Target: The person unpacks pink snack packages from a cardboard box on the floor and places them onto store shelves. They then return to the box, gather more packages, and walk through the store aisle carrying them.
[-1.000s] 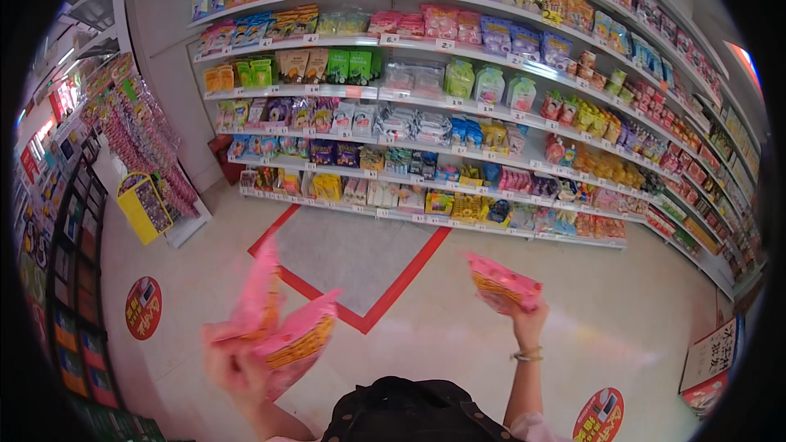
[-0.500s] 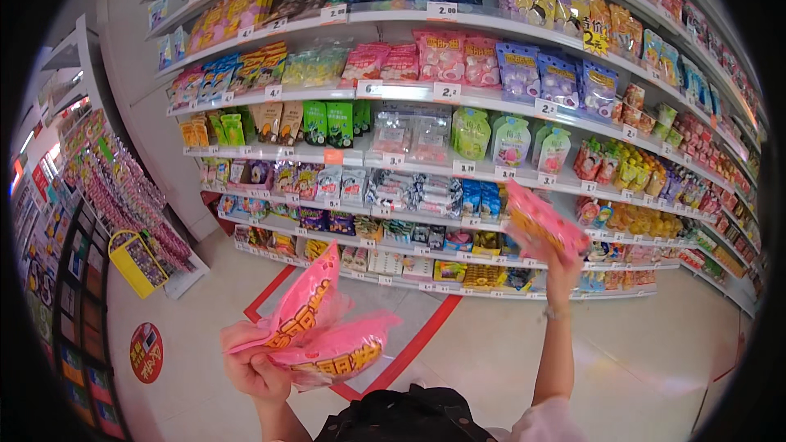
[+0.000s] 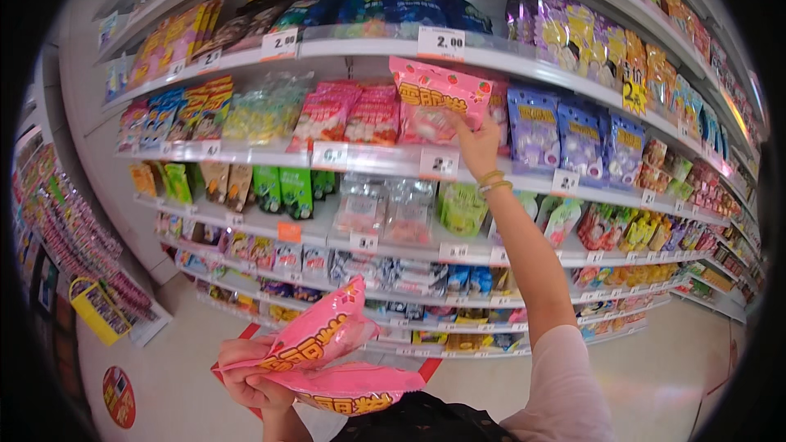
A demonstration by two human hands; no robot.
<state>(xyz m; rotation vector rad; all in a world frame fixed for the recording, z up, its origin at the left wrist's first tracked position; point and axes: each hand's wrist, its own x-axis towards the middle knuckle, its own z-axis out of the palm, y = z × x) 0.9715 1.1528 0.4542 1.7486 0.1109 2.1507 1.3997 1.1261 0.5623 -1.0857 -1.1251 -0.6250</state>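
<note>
Low in front of me, my left hand point(image 3: 254, 381) is closed round the ends of two pink candy bags point(image 3: 315, 344), which fan out to the right. My right arm reaches up to a middle shelf point(image 3: 385, 155). There my right hand point(image 3: 479, 143) pinches the lower right part of another pink candy bag point(image 3: 438, 94), held upright at the shelf's front among similar pink bags. To its left stand pink-and-red bags point(image 3: 372, 115), and to its right purple candy bags point(image 3: 532, 127). The right fingertips lie over the bag's front; the thumb is partly hidden.
Packed shelves of bagged sweets span the view and curve off to the right. Above my right hand runs a shelf edge with a price tag point(image 3: 440, 42). At far left hang strings of pink packets point(image 3: 78, 221) beside a yellow basket point(image 3: 100, 311). A round red floor sticker point(image 3: 119, 397) lies below.
My right hand has moved up and forward with its pink candy bag to the middle shelf. The shelves now look closer. My left hand still holds its two bags.
</note>
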